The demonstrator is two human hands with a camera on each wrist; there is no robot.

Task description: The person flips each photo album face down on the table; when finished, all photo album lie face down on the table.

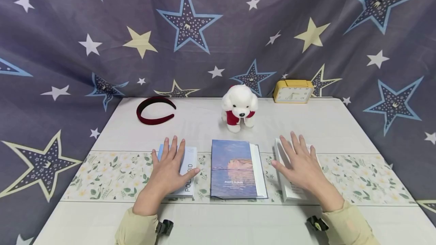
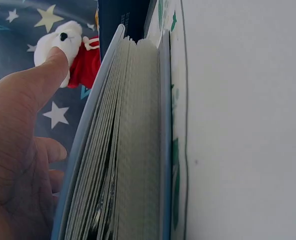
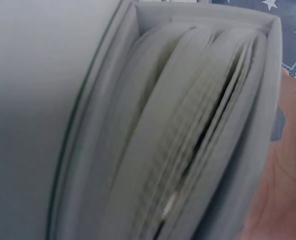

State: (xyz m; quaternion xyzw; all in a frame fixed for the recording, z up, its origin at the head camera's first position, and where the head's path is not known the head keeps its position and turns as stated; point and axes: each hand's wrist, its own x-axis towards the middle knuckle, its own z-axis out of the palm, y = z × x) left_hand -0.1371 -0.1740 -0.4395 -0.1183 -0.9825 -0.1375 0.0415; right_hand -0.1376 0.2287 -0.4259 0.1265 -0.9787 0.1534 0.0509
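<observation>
My left hand (image 1: 169, 172) lies spread over a light blue and white album (image 1: 190, 162) with "POL…ID" lettering on its cover. In the left wrist view, the thick page block (image 2: 137, 120) shows between its two covers, with the thumb above. At the right, my right hand (image 1: 301, 166) is spread over a white album (image 1: 288, 192), fingers straight and parted. The right wrist view shows pages (image 3: 173, 120) inside a white box-like case, and part of the palm beside it. Between the hands lies a photo album (image 1: 235, 165) with a sea-cliff picture.
A white plush dog (image 1: 240, 105) in red stands behind the middle album. A dark red headband (image 1: 140, 114) lies at the back left, and a yellow clock (image 1: 293, 92) stands at the back right. A star-patterned cloth (image 1: 238, 48) hangs behind the table (image 1: 218, 222).
</observation>
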